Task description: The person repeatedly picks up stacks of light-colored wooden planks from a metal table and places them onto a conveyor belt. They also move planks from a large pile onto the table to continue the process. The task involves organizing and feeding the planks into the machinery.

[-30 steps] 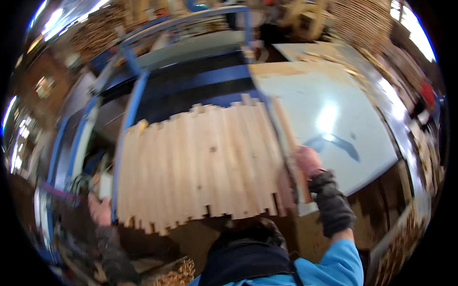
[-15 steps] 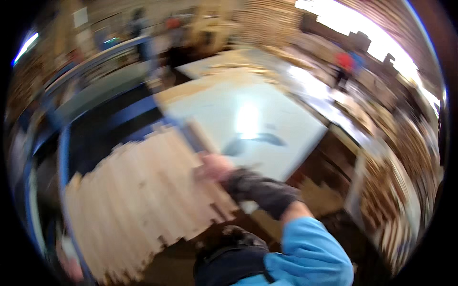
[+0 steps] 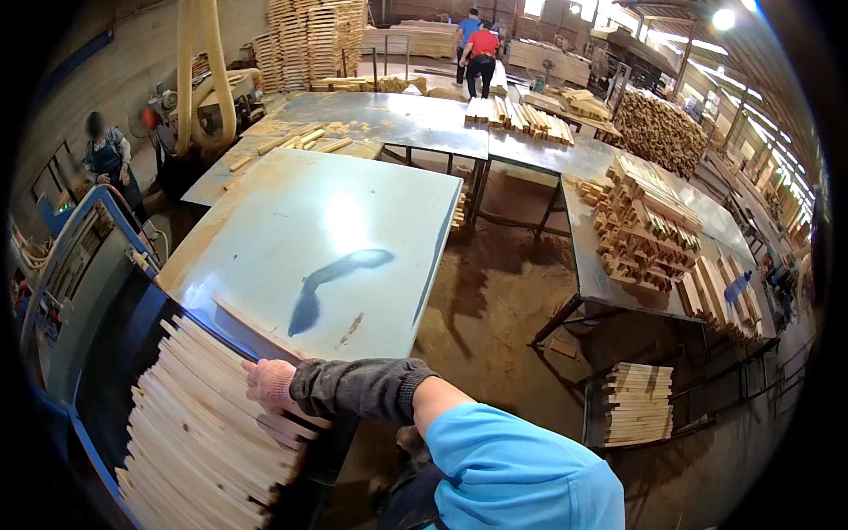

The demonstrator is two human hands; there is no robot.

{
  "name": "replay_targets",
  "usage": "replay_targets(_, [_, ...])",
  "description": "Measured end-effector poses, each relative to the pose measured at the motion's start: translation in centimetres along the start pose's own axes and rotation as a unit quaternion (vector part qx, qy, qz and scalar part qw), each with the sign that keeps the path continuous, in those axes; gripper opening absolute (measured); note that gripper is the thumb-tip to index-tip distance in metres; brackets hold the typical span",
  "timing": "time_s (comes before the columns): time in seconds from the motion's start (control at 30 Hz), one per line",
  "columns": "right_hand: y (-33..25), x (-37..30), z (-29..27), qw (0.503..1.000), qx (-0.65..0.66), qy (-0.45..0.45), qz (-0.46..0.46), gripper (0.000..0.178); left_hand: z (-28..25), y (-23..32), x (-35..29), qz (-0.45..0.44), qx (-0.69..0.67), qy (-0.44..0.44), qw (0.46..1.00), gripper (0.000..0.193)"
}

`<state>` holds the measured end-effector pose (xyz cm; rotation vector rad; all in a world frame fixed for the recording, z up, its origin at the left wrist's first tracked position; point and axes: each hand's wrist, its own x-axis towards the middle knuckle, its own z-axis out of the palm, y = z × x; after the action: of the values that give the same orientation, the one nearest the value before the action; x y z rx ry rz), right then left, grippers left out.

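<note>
The right hand (image 3: 269, 384), gloved and dark-cuffed, rests on the row of pale wooden slats (image 3: 208, 424) lying edge to edge at lower left. Its grip lies flat over the slat ends, fingers pressed together; whether it pinches one slat cannot be told. A second ago the same hand held the right edge of this row, so contact is unchanged while the view has swung right, exposing the grey tabletop (image 3: 327, 238) just beyond. One loose strip (image 3: 256, 329) lies on that tabletop's near edge. The left hand is out of view.
</note>
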<state>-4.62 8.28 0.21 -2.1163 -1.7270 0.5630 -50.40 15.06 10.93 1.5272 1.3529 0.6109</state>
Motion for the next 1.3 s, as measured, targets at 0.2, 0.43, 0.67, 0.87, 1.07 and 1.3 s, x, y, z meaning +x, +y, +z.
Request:
replay_targets(0.2, [-0.2, -4.9, -3.2, 0.984, 0.163, 0.055, 0.043, 0.058, 4.9, 3.6, -1.7, 0.0, -0.112, -0.135, 0.985, 0.061])
replay_targets(0.43, [8.1, -20.2, -10.9, 0.9, 0.428, -0.06, -0.062, 0.072, 18.7, 9.6, -3.2, -0.009, -0.165, -0.423, 0.891, 0.055])
replay_targets(0.67, [24.3, -42.8, -16.8, 0.817, 0.55, 0.149, 0.082, 0.066, 47.9, 17.6, -10.0, 0.102, -0.066, -0.61, 0.783, 0.053])
replay_targets(0.87, [37.8, -58.6, -12.2, 0.605, 0.681, 0.27, 0.312, 0.069, 72.0, 20.2, -17.8, 0.03, -0.036, -0.707, 0.705, 0.045])
replay_targets(1.07, [45.6, -65.4, -14.4, 0.485, 0.723, 0.343, 0.353, 0.072, 87.4, 22.3, -24.3, -0.09, 0.043, -0.71, 0.697, 0.044])
replay_targets(1.3, [57.5, -65.1, -20.1, 0.402, 0.752, 0.372, 0.367, 0.066, 104.5, 23.2, -21.3, -0.112, 0.095, -0.683, 0.715, 0.047])
